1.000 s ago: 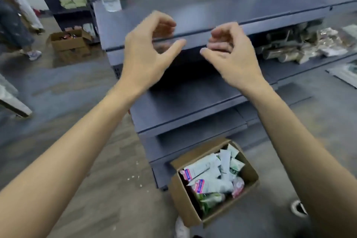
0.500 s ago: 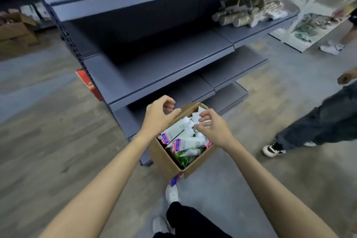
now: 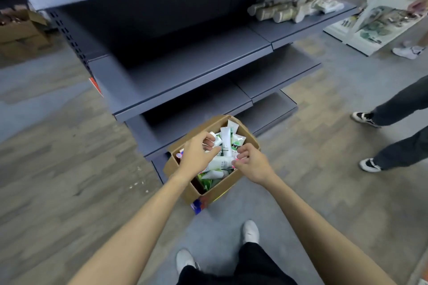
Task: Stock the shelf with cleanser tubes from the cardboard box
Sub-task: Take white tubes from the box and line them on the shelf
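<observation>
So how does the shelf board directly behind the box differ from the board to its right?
The middle shelf board shows a bare grey surface, while the right shelf board carries a pile of beige rolled packs. The middle board lies nearer the cardboard box; the right one lies further off. Both are dark grey, at the same level.

Shelf unit (image 3: pixel 185 69) dark slate-grey throughout; cardboard box (image 3: pixel 176 166) plain brown with a blue-and-red printed flap at its near bottom corner. Cleanser tubes (image 3: pixel 225 143) mostly white, some with green print, a few with pink and blue label ends. Floor (image 3: pixel 58 169) mixes grey-brown wood-grain planks with flat grey patches; wearer's shoes (image 3: pixel 251 231) white, trousers (image 3: pixel 231 271) black; bystander's sneakers (image 3: pixel 369 165) black-and-white.
</observation>
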`<state>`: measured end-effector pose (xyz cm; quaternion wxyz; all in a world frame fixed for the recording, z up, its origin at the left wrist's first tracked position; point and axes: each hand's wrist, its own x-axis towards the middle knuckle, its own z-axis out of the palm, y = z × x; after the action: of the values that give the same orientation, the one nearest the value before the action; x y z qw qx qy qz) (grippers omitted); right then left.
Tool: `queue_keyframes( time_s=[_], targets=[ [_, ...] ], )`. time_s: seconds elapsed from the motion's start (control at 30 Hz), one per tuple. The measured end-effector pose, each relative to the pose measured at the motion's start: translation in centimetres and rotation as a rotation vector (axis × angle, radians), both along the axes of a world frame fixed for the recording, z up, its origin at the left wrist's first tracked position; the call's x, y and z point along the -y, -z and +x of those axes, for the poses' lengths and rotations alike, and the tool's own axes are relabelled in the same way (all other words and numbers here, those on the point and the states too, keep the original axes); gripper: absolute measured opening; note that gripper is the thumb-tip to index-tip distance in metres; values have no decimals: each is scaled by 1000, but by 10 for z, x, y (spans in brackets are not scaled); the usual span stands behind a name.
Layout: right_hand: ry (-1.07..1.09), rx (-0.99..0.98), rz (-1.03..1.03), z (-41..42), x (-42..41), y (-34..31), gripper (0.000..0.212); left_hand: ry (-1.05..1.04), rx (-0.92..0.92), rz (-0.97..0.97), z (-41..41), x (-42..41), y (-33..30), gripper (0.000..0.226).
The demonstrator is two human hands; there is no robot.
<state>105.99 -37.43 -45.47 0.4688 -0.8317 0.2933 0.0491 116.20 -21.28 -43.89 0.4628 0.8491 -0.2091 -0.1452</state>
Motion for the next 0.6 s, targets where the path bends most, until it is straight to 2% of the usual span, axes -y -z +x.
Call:
queue_keyframes(
  time_s=[0.27,0.37,0.6],
  targets=[
    [-143,-81,-40,3,83,40,36,-171,-169,65,-26,81,43,22],
    [-272,-148,-24,6,121,58,33,-282,-229,101,-39,111,67,22],
    [-381,-203,-9,10,144,69,34,-433,-302,219,-51,121,101,25]
  ],
)
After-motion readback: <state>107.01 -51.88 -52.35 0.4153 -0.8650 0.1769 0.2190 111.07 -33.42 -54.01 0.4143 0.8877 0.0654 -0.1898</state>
